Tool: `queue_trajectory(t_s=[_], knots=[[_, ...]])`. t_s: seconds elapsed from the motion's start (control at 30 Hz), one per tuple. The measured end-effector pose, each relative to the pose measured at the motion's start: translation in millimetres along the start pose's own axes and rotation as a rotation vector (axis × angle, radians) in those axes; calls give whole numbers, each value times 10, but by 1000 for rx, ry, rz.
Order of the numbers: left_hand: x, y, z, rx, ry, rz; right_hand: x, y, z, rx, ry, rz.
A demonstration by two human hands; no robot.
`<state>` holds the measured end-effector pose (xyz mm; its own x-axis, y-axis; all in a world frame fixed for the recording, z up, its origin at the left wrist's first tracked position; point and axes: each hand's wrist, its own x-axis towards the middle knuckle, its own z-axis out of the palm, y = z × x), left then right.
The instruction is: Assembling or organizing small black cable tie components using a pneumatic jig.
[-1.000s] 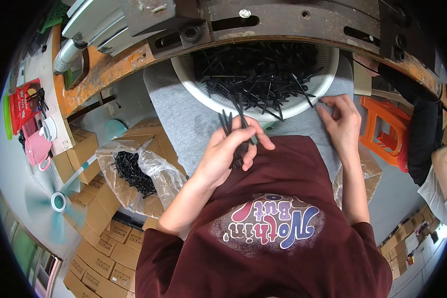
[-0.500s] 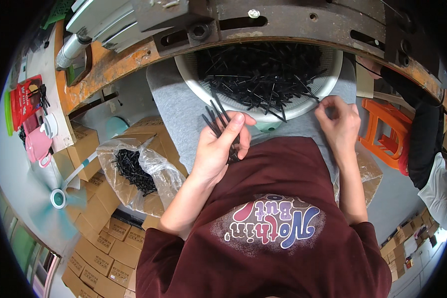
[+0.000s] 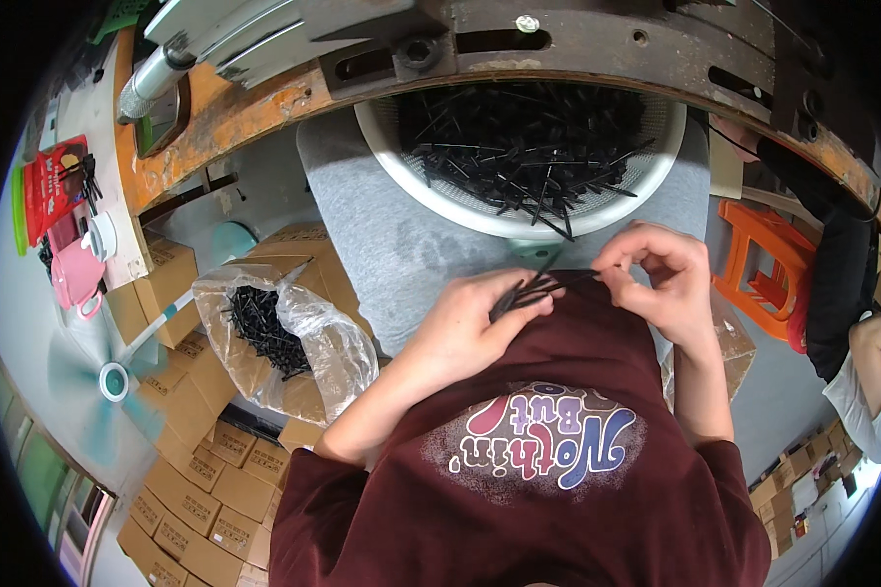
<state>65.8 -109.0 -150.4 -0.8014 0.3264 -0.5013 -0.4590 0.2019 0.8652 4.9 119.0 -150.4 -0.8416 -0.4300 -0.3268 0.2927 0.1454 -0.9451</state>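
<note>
My left hand (image 3: pixel 475 318) is closed around a small bunch of thin black sticks (image 3: pixel 525 292), held low over my lap. Thumb and forefinger of my right hand (image 3: pixel 664 279) pinch the end of one thin black stick that reaches across from the bunch. Just beyond both hands sits a round white mesh basket (image 3: pixel 394 174), heaped with many loose black pieces (image 3: pixel 529 147) of the same dark, slender look. A few of these poke over the basket's near rim. The exact kind of piece is too small to make out.
Grey cloth (image 3: pixel 362 245) lies under the basket. A worn metal-topped bench (image 3: pixel 578 49) spans the far side. At left are a clear plastic bag (image 3: pixel 347 367) of black pieces, a fan (image 3: pixel 115 382) and stacked cartons (image 3: pixel 191 504). An orange stool (image 3: pixel 768 264) stands right.
My left hand has turned and lowered, tipping the sticks toward the right. My right hand has come down and inward from the basket's rim to meet them.
</note>
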Motion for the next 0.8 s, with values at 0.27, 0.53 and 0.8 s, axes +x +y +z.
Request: queue_trajectory(t_s=[0.27,0.53,0.8], knots=[[-41,-151,-138,-572,264,-126,628,309,164,-458,353,-132],[-78,-185,-161,-651,406,-13,952,376,348,-783,299,-54],[17,-132,-119,-607,434,-47,780,383,194,-235,261,51]])
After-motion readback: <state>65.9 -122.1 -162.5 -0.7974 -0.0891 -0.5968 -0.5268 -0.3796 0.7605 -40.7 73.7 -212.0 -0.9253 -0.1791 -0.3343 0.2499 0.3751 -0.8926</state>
